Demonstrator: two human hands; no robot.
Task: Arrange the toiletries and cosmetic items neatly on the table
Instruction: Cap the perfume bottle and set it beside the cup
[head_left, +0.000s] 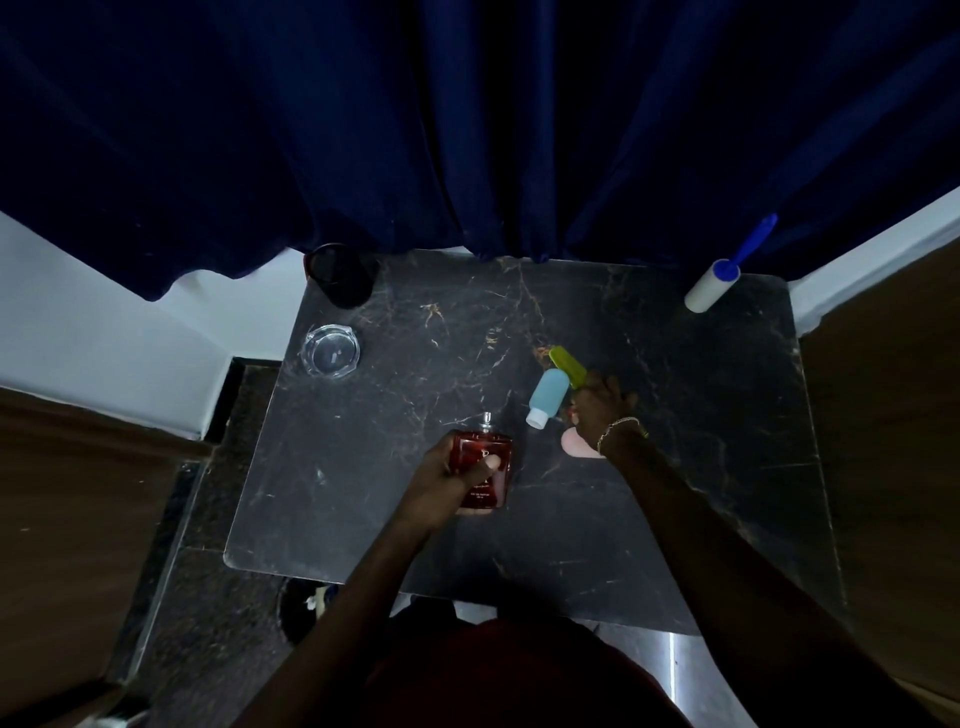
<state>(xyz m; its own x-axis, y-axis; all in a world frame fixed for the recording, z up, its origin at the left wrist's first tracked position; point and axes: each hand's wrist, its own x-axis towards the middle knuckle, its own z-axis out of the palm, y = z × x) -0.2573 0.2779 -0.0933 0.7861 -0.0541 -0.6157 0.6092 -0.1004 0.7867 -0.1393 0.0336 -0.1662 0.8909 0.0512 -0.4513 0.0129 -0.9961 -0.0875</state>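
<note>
Table (675, 415): dark marble top, near edge hidden behind the person's body.
Left hand (447, 480): fingers clamped on the red perfume bottle (485, 467), which stands near the table's middle; its label is too small to read.
Right hand (597, 410): right of the perfume bottle, over a yellow-green item (567, 365); finger grip cannot be told.
Blue bottle (546, 397): lying just beside the right hand.
Pale object (576, 444): partly hidden under the wrist.
Glass ashtray (332, 351): well left of the perfume bottle.

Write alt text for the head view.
Over a dark marble table, the left hand grips a red perfume bottle while the right hand rests on small bottles, one blue, one yellow-green. A lint roller and glass ashtray sit farther back.
</note>
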